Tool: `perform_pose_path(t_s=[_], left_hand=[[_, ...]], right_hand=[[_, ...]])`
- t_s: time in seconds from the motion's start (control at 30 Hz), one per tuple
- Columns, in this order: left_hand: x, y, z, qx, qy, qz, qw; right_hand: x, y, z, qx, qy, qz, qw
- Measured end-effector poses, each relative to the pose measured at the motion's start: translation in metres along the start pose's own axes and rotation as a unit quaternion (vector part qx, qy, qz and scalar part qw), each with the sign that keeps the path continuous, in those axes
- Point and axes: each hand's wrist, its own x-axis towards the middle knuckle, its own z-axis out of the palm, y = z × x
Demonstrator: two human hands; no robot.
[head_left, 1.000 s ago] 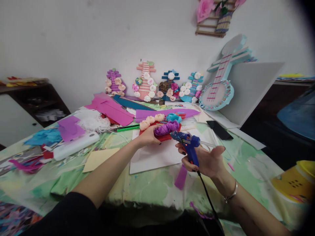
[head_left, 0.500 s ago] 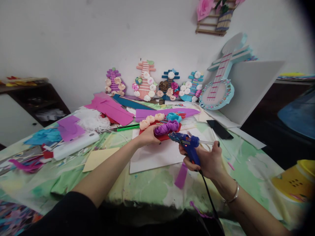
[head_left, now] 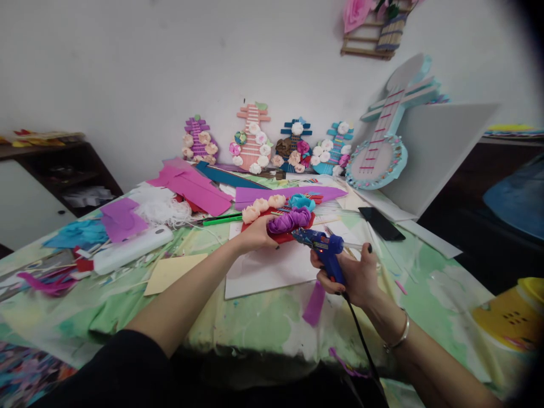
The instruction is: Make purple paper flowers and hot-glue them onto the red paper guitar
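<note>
My left hand [head_left: 257,234] grips the near left edge of a red lute-shaped craft piece [head_left: 293,237]. Peach paper flowers [head_left: 262,206], purple paper flowers [head_left: 290,220] and turquoise paper flowers [head_left: 302,202] sit on it. My right hand [head_left: 351,275] is wrapped round the handle of a blue hot glue gun [head_left: 328,255], thumb up by the clear glue stick [head_left: 353,246] at its back. The gun's nozzle points left, close to the red edge below the purple flowers; whether it touches cannot be made out. Beneath lies a white board [head_left: 242,283].
Pink paper [head_left: 195,184], white string [head_left: 168,213] and a white power strip [head_left: 132,249] lie on the left. At right are a phone [head_left: 381,224] and a yellow bin [head_left: 510,317]. Decorated lutes [head_left: 251,141] stand against the wall. The gun's cord [head_left: 361,334] hangs over the table edge.
The view has shifted very slightly. My left hand keeps its hold on the red piece, and the glue gun stays at its edge; my right thumb sits slightly farther forward.
</note>
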Motion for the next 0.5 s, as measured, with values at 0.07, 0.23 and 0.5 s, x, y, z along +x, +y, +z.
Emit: perform_pose_path(t_s=[0.07, 0.23, 0.5], left_hand=[[0.000, -0.001, 0.000, 0.004, 0.005, -0.006, 1.000], [-0.001, -0.005, 0.001, 0.018, 0.019, -0.008, 1.000], [0.000, -0.011, 0.001, -0.010, 0.021, -0.009, 1.000]], right_hand=[[0.001, 0.001, 0.001, 0.000, 0.003, 0.002, 1.000], [0.004, 0.003, 0.002, -0.001, 0.001, 0.003, 1.000], [0.007, 0.003, 0.004, -0.026, 0.006, -0.002, 1.000]])
